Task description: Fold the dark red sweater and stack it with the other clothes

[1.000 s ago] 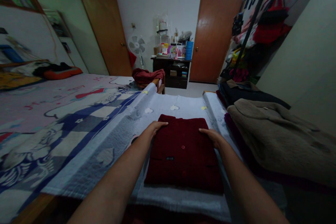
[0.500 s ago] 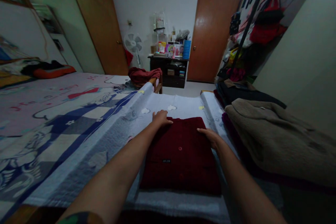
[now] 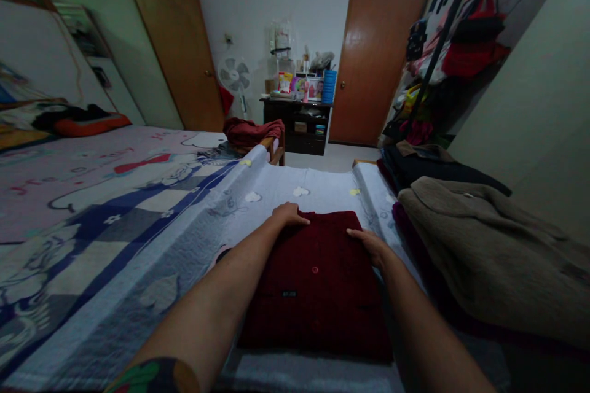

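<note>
A dark red folded shirt [image 3: 318, 295] with buttons and a small dark label lies flat on the pale blue bedspread [image 3: 276, 181] in front of me. My left hand [image 3: 289, 216] holds its far left corner, thumb on top and the other fingers curled over the edge, partly hidden. At the far right edge, my right hand [image 3: 371, 244] has its thumb on the cloth, while its remaining fingers go out of sight beneath the side. Both forearms reach forward on either side of the shirt.
Right of the shirt is a pile of folded clothes with a grey-brown fleece garment [image 3: 488, 245] and a dark garment [image 3: 437, 166]. A patterned blanket [image 3: 124, 215] spreads out on the left. Reddish cloth [image 3: 253, 133] hangs over the wooden bed end.
My left hand's fingers have curled down over the shirt's far left corner. The shirt and both hands appear slightly lower and closer in view. My right hand stays at the right edge.
</note>
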A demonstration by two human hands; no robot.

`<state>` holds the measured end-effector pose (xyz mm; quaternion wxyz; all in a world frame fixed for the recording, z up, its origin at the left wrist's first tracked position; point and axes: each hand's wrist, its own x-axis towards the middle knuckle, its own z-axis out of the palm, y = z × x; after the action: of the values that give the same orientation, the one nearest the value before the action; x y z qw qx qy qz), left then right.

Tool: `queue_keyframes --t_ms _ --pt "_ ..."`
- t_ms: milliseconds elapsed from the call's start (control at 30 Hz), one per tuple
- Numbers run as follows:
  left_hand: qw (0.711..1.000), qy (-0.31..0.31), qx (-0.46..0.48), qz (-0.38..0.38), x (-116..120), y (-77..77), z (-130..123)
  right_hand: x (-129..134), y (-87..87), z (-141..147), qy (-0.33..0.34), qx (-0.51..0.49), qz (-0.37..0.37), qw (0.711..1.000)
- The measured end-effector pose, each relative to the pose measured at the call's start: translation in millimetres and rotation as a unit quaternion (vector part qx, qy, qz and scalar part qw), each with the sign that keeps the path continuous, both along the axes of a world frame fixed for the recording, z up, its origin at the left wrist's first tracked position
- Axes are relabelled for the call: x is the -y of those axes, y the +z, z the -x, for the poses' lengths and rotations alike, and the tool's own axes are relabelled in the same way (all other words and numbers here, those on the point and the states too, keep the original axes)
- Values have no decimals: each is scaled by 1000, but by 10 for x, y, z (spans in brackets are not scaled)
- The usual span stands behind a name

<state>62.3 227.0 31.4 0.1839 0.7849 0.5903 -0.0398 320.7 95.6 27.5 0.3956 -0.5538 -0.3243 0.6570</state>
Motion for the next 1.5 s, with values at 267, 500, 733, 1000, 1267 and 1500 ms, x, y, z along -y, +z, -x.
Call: queue_keyframes --t_ms 267,500,733,1000,1267,1500 --pt "995 -57 -13 79 -191 116 -186 -36 -17 3 -24 -47 39 998" --pt "990 -61 -25 122 -240 126 -233 -62 -100 -40 -16 -36 23 999" --pt "989 -57 -13 134 -173 204 -189 -26 -45 -18 -18 -5 6 1000" --pt "990 -89 48 99 57 443 -106 102 133 26 -33 -22 -39 998" --pt "993 -101 56 -31 423 1001 76 296 612 102 -25 -45 -75 996" --pt "981 -80 16 -179 629 1716 226 179 1142 144 -7 -3 -146 989"
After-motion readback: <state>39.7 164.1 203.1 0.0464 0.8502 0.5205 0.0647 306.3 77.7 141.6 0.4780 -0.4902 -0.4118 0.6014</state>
